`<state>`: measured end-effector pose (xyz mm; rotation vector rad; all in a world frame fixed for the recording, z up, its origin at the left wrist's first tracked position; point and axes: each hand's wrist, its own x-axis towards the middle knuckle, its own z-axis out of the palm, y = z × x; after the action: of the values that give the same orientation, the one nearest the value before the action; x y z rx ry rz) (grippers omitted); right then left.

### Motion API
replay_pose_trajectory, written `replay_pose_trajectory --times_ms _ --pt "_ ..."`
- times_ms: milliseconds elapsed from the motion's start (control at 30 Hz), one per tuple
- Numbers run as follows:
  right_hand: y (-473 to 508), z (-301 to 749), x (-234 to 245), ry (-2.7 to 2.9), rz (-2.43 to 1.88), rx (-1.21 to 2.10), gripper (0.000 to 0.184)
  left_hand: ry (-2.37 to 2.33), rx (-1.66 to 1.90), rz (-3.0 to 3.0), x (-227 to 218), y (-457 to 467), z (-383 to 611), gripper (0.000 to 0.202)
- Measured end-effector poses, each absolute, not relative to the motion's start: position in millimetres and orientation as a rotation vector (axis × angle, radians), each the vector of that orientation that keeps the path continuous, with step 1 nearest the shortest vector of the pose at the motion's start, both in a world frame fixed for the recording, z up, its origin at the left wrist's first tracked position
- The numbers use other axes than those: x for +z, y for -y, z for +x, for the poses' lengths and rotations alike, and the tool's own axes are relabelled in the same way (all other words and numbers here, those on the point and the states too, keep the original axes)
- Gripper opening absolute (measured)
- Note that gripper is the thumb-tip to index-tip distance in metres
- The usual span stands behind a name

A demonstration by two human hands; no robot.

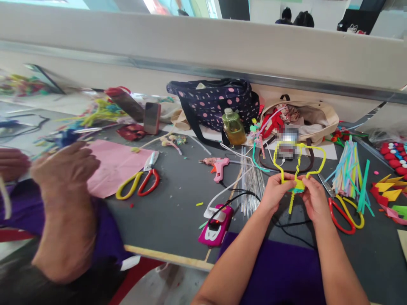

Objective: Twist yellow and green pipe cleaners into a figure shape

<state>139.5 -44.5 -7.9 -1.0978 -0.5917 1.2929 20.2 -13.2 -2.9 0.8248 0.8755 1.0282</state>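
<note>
Between my two hands is a yellow pipe-cleaner figure [298, 169] with two bent loops standing up, a twisted middle strand, and a twisted stem pointing down. A band of teal shows at its centre. My left hand [277, 190] pinches its left side with thumb and fingers. On the other side, my right hand [314, 195] grips it the same way, the thumbs close together. Scissors [345, 212] with red and yellow handles lie just right of my right hand. Left of my hands rests a bundle of silver pipe cleaners [251, 182].
A pink glue gun [218, 166], a magenta power strip [216, 225] with black cables, and a bottle [233, 127] stand left of me. Pastel pipe cleaners [349, 169] lie to the right. A co-worker's hands [65, 167] are at far left, near more scissors [143, 178].
</note>
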Motion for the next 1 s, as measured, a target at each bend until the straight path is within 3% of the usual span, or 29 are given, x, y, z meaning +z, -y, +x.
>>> replay_pose_trajectory --times_ms 167,367,567,667,867,1000 --pt "45.2 142.1 -6.0 0.591 -1.085 1.284 0.022 -0.838 1.002 0.799 -4.1 11.9 19.8 0.026" --pt "43.1 144.5 -13.9 0.627 -1.120 1.215 0.036 -0.777 0.934 0.722 -2.6 11.3 17.8 0.028" --pt "39.9 144.8 -23.8 0.808 -1.282 0.723 0.053 -0.866 0.994 0.775 -5.6 10.8 18.6 0.028" --pt "39.0 145.9 -25.0 0.823 -1.298 0.638 0.054 -0.859 0.997 0.796 -6.3 10.9 19.1 0.028" --pt "39.0 147.1 -23.0 0.707 -1.244 0.928 0.046 -0.836 1.004 0.779 -4.3 12.5 19.0 0.033" --pt "42.9 146.8 -18.8 0.843 -1.325 0.591 0.045 -0.842 1.037 0.792 -1.7 13.6 18.6 0.036"
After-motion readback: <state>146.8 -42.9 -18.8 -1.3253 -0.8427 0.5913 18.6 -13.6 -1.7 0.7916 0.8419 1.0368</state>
